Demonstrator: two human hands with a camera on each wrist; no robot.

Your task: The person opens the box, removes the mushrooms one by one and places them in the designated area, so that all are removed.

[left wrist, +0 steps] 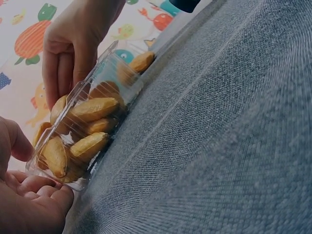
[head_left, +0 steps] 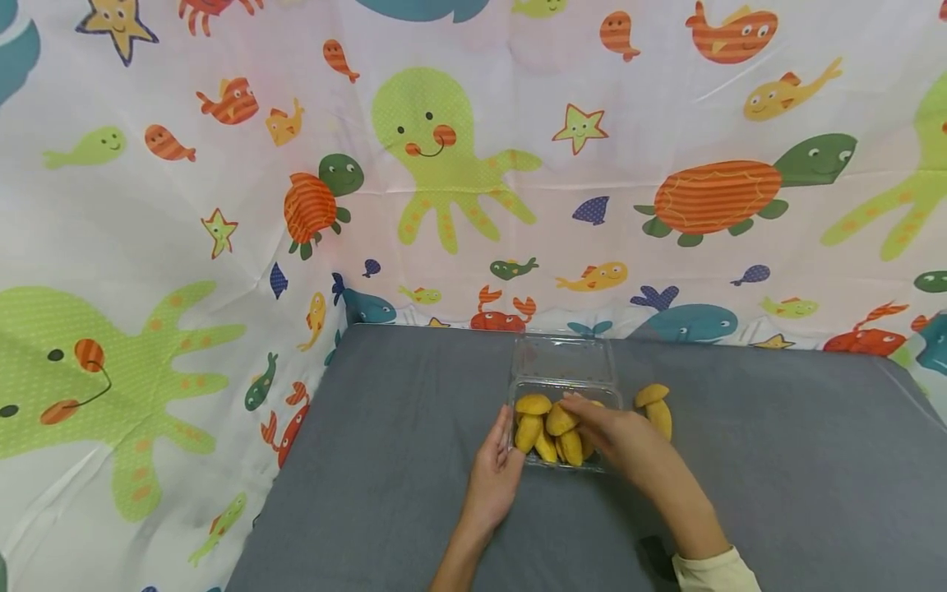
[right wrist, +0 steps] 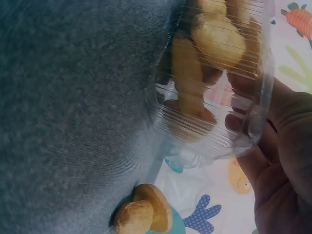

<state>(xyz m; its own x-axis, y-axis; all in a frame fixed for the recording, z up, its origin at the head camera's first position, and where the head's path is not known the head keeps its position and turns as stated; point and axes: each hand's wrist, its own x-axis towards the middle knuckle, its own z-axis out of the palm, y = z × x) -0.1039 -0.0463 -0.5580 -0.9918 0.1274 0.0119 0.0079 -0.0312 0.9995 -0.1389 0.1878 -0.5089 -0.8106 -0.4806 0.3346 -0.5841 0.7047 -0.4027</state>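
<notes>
A clear plastic clamshell box (head_left: 518,456) stands with its lid (head_left: 564,359) swung back, and several yellow mushrooms (head_left: 529,432) lie inside. My left hand (head_left: 494,477) grips the box's left side, thumb at the rim and fingers curled below it in the left wrist view. From the right, my right hand (head_left: 629,440) reaches over the rim into the box. Its fingers hold a yellow mushroom (head_left: 560,419) among the others; the thumb is hidden in the head view. Through the clear wall, the right wrist view shows the fingertips (right wrist: 235,122) close to the mushrooms.
One more yellow mushroom (head_left: 657,409) lies on the grey cloth (head_left: 414,427) just right of the box. A dark object (head_left: 655,559) sits by the right sleeve (head_left: 713,571). Behind and to the left hangs a white curtain (head_left: 444,164) printed with sea animals.
</notes>
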